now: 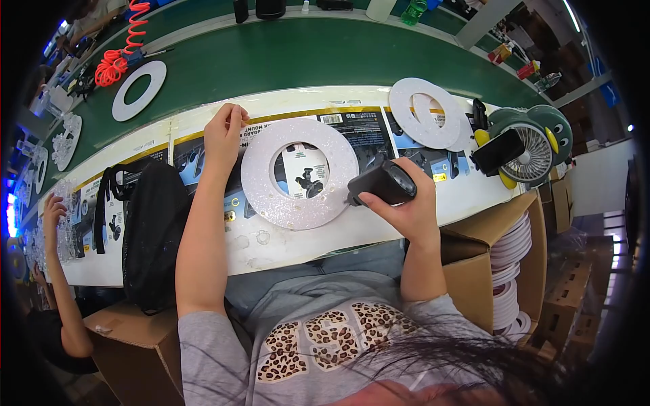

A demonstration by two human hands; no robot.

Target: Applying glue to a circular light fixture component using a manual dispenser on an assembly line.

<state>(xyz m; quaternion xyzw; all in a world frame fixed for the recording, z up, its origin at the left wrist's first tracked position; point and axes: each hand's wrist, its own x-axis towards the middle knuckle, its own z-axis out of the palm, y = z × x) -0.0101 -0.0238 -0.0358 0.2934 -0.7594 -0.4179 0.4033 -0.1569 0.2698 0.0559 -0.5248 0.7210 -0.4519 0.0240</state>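
Note:
A white speckled ring (261,177) with a wide round hole lies flat on the worktable in front of me. My right hand (414,208) is wrapped round a black cordless screwdriver (381,183). Its front end points left, close to the ring's lower right edge. Beyond the ring's upper left edge, my left hand (226,132) hovers with curled fingers pressed together; whatever they hold, if anything, is too small to make out. Through the ring's hole a printed sheet shows.
Two overlapping white rings (406,111) lie at the right, beside a green fan (528,152) with a phone (499,151) before it. A black bag (157,230) sits left of my arm. An open carton (467,281) holds stacked white rings. A co-worker's hand (53,213) is at far left.

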